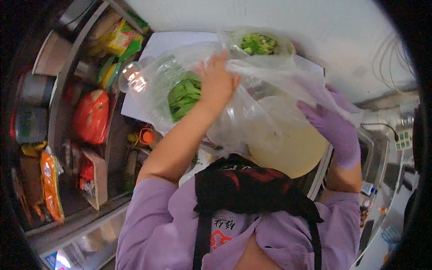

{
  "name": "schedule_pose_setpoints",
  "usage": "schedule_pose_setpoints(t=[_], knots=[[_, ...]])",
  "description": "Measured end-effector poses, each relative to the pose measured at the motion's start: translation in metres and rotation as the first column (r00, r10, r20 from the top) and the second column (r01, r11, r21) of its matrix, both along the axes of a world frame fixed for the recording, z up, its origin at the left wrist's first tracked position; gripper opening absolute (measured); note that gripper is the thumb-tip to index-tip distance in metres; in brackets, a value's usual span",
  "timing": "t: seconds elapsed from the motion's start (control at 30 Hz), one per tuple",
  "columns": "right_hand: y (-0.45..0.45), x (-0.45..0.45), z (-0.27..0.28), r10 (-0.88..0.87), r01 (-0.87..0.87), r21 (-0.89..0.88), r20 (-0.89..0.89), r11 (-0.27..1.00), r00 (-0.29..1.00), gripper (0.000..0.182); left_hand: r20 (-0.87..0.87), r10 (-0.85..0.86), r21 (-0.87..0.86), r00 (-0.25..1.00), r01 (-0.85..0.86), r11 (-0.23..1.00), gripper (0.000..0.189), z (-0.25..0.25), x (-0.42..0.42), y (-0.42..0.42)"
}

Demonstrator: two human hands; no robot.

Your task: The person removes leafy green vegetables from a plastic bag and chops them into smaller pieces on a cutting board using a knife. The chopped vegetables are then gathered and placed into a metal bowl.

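My bare left hand (217, 79) rests with its fingers spread on a clear plastic bag (152, 91). Inside that bag, leafy greens (185, 92) show just left of my wrist. Thin clear plastic (280, 72) stretches from beside my left hand across to the right. My right hand (332, 118), in a purple glove, is partly covered by this plastic; whether its fingers grip it is unclear. Below the plastic lies a round, pale yellow board (292, 148), partly hidden. Behind my hands, another clear bag holds chopped green vegetables (259, 44).
On the left, a dark shelf unit (76, 44) holds a red package (92, 116), an orange packet (50, 185) and other goods. A clear container (135, 77) stands at the white table's (179, 37) left side. A power strip (404, 137) is at far right, near the pale wall (303, 17).
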State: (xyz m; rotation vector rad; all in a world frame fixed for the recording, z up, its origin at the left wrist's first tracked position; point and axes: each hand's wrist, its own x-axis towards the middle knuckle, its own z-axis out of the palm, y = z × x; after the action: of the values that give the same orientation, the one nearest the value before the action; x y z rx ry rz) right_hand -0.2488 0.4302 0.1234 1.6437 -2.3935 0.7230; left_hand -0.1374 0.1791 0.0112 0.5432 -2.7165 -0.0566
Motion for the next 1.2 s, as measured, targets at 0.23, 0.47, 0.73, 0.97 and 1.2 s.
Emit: schedule_pose_setpoints(t=[0.23,0.47,0.73,0.97,1.2], knots=[[-0.031,-0.042,-0.014,-0.066,0.17,0.208,-0.431,0.963,0.9,0.037,-0.058,0.041,-0.066,0.997,-0.045,0.997,0.023,0.025,0.063,-0.198],[-0.188,-0.107,-0.009,-0.079,0.32,0.208,-0.716,0.924,0.694,0.045,-0.358,-0.02,0.391,0.933,0.17,0.905,0.038,0.125,0.093,-0.361],[-0.3,0.002,-0.03,0.319,-0.31,-0.162,0.756,0.937,0.571,0.044,-0.245,0.474,0.118,0.846,-0.459,0.88,0.046,0.004,0.068,-0.452],[-0.245,0.122,-0.158,0.249,-0.317,-0.011,0.646,0.948,0.722,0.038,-0.406,-0.122,-0.078,0.906,0.099,0.992,0.035,-0.019,0.057,-0.328],[-0.197,0.063,-0.143,-0.232,0.354,0.678,-0.268,0.644,0.935,0.028,0.329,-0.367,0.552,0.87,0.138,0.823,0.038,-0.104,0.051,-0.194]])
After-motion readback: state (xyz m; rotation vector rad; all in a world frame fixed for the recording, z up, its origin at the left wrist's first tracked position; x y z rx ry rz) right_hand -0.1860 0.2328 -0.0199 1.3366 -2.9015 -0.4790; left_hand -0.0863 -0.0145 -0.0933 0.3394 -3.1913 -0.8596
